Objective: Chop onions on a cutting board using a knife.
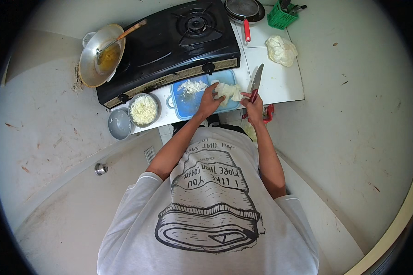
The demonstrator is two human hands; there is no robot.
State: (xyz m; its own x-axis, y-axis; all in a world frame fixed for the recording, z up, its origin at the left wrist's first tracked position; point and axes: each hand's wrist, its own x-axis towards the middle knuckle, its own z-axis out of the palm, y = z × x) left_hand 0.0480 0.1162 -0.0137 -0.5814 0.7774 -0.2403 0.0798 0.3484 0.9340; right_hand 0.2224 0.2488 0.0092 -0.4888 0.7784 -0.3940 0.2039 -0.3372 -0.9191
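Note:
My right hand (254, 105) is closed round the red handle of a kitchen knife (258, 78), its blade pointing away from me; its fingertips also reach the edge of some pale cabbage leaves (228, 92). Fingers spread, my left hand (210, 102) touches the left side of those leaves. They lie on the right part of a blue plastic cutting board (189, 109). Shredded cabbage (194, 86) is heaped at the board's upper left. Left of the board stands a bowl of finely cut cabbage (143, 110). Part of a cabbage head (281, 51) rests on the white tiles at the right.
A black two-burner gas stove (151, 51) stands behind the board, with a wok (86, 65) holding a ladle and yellowish liquid on its left. A grey bowl (119, 124) sits at the counter's left end. A red-handled strainer (246, 31) and green basket (279, 20) are at the back right.

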